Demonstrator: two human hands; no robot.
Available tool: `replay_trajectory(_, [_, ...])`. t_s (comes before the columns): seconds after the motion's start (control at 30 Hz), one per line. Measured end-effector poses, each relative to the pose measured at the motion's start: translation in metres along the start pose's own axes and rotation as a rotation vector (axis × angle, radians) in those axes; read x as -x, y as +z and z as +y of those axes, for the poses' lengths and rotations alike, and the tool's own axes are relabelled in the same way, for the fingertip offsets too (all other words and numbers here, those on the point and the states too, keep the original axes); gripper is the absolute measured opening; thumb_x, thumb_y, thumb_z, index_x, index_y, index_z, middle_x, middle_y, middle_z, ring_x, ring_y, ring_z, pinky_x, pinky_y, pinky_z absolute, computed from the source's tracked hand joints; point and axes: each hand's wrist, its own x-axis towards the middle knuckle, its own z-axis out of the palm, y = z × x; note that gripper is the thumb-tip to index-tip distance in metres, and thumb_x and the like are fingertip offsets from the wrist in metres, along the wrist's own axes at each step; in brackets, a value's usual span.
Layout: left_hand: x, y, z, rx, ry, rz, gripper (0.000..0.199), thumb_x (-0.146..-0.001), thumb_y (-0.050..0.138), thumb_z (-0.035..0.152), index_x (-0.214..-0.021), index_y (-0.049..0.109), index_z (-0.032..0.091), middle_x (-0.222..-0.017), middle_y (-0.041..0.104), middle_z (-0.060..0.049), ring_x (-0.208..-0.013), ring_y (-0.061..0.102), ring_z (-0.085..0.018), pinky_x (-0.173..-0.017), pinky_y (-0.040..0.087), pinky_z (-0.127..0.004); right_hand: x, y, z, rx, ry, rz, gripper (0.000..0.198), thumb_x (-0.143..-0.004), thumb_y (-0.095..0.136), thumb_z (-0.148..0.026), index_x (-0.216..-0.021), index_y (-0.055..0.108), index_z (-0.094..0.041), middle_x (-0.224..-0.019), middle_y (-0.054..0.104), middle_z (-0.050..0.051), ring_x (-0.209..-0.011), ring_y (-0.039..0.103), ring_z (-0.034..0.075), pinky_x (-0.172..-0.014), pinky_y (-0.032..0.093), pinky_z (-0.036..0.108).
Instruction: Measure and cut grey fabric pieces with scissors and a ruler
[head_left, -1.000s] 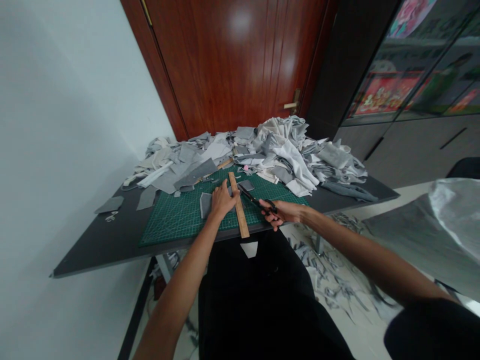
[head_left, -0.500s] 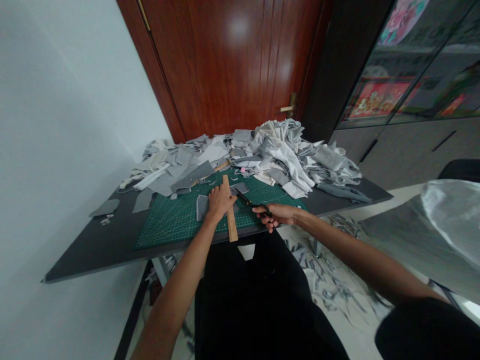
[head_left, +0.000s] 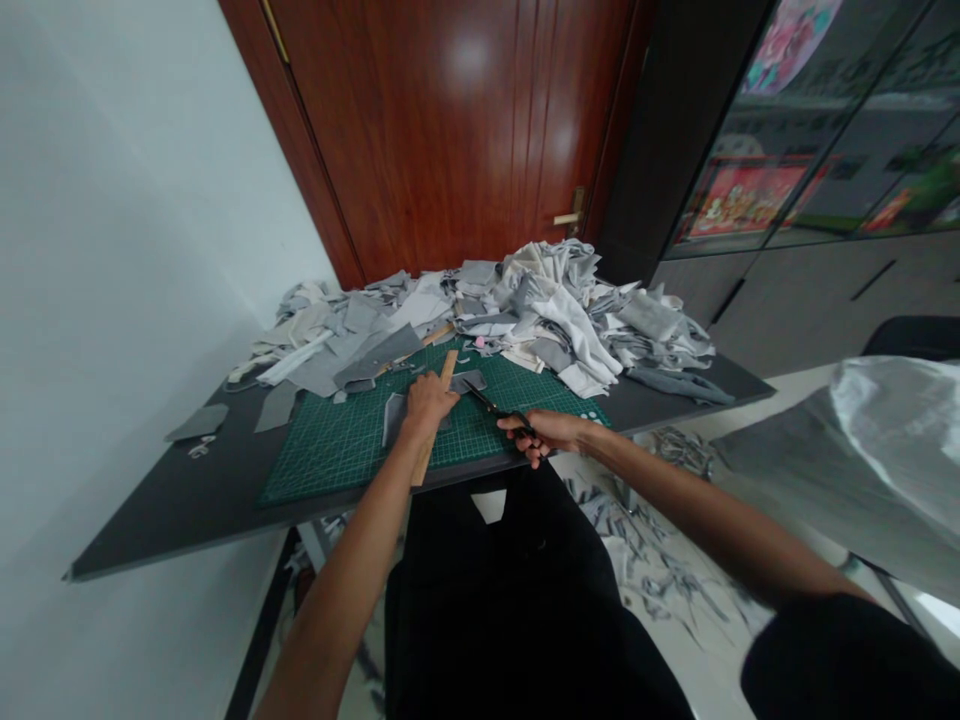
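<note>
My left hand (head_left: 426,404) has its fingers closed over a wooden ruler (head_left: 423,462), which slants across the green cutting mat (head_left: 322,440). A grey fabric piece (head_left: 392,416) lies partly hidden beside that hand. In my right hand (head_left: 547,430) are black-handled scissors (head_left: 491,405), pointing away to the left. Their tips reach a small grey fabric scrap (head_left: 471,380) on the mat, just right of the ruler; whether they touch it I cannot tell.
Heaped grey and white fabric scraps (head_left: 555,310) cover the back of the dark table (head_left: 180,510). A pink round thing (head_left: 480,343) sits at the heap's front. Cut strips (head_left: 652,560) litter the floor, and a large translucent bag (head_left: 892,450) stands at the right.
The ruler has turned, its near end swinging left, with my left hand moving slightly left. My right hand keeps the scissors in about the same place. The whole view has shifted a little.
</note>
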Motion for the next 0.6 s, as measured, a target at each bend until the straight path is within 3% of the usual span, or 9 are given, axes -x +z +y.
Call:
replay_trajectory(0.23, [-0.022, -0.004, -0.001, 0.074, -0.027, -0.093, 0.051, -0.078, 0.076, 0.050, -0.110, 0.075, 0.010, -0.116, 0.075, -0.027, -0.109, 0.073, -0.043, -0.086, 0.056, -0.041, -0.003, -0.004, 0.004, -0.017, -0.024, -0.029, 0.051, -0.082, 0.076, -0.064, -0.080, 0.050, -0.020, -0.055, 0.040, -0.010, -0.044, 0.048, 0.008, -0.050, 0.056, 0.023])
replay_trajectory(0.43, [-0.035, -0.002, -0.004, 0.200, -0.026, -0.086, 0.034, -0.068, 0.081, 0.042, -0.088, 0.078, 0.015, -0.107, 0.077, -0.026, -0.111, 0.072, -0.044, -0.088, 0.054, -0.041, -0.006, -0.005, 0.006, -0.016, -0.020, -0.018, 0.049, -0.085, 0.074, -0.063, -0.081, 0.051, -0.020, -0.053, 0.040, -0.011, -0.043, 0.047, 0.008, -0.047, 0.053, 0.022])
replay_trajectory(0.6, [-0.052, -0.007, -0.013, 0.414, -0.035, -0.075, 0.022, -0.057, 0.085, 0.036, -0.061, 0.068, 0.021, -0.070, 0.074, -0.011, -0.092, 0.075, -0.037, -0.071, 0.052, -0.032, -0.005, -0.005, 0.006, -0.023, -0.030, -0.005, 0.049, -0.084, 0.074, -0.063, -0.083, 0.051, -0.020, -0.054, 0.041, -0.011, -0.042, 0.045, 0.007, -0.046, 0.050, 0.020])
